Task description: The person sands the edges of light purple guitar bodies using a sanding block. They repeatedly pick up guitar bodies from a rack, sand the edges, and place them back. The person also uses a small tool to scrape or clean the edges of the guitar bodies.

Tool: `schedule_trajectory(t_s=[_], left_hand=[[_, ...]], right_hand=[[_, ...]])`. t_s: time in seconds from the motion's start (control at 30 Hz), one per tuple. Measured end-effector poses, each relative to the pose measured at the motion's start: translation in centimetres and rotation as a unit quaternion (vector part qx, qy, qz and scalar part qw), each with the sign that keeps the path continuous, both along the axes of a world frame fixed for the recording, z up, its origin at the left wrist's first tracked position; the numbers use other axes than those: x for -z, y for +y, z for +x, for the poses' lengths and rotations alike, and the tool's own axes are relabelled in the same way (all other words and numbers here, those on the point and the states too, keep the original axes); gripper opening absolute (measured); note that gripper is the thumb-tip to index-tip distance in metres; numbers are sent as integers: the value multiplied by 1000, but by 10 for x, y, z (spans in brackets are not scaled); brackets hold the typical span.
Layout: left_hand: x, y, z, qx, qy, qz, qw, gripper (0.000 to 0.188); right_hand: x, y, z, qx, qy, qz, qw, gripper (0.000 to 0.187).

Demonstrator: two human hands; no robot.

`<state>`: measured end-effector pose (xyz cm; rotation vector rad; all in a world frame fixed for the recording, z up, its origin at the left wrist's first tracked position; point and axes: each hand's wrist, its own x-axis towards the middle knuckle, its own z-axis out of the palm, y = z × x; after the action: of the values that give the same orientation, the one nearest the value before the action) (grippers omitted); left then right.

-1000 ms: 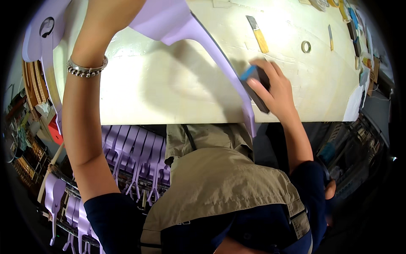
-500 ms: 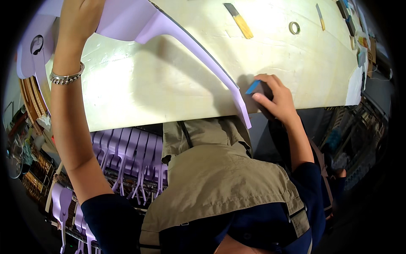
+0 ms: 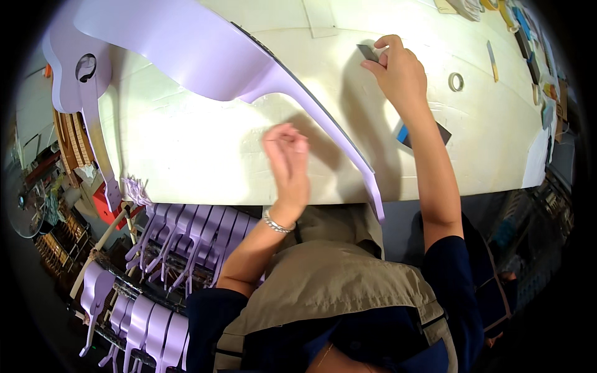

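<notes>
A lilac guitar body with its neck (image 3: 323, 115) lies on the pale worktable (image 3: 186, 149), the neck slanting over the near edge. Right of the neck, my right hand (image 3: 401, 74) is closed on a flat-bladed knife (image 3: 367, 52); the dark blade shows and the handle is hidden in my fingers. Partly behind my right forearm rests a dark block with a blue side (image 3: 443, 133). My left hand (image 3: 288, 161), slightly blurred, hovers between the guitar body and the near edge. Its fingers are loosely bent, with nothing in them.
A second lilac guitar (image 3: 71, 96) lies at the left. On the right are a tape roll (image 3: 456, 82), a slim knife (image 3: 493, 62) and several small tools along the edge. Many lilac guitars (image 3: 193, 239) hang on racks below the table at the left.
My right hand has let go of the blue-sided block, reached farther away and taken hold of the knife. My left hand has left the guitar body and come nearer. The view has shifted.
</notes>
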<state>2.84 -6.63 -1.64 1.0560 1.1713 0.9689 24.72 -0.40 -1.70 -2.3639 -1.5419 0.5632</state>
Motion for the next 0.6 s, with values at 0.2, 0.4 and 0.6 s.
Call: schedule_trajectory(t_s=[0.2,0.4,0.6], left_hand=[[3,-13,16,197,-135,-130,962,55],[6,-15,27,235,-159,-172,943,63],[7,-16,27,233,-164,-177,942,64]], right_hand=[[-17,13,-9,-183,227,163,943,19],[-57,38,-44,-276,100,116,949,17],[-49,56,-47,-348,10,249,904,9]])
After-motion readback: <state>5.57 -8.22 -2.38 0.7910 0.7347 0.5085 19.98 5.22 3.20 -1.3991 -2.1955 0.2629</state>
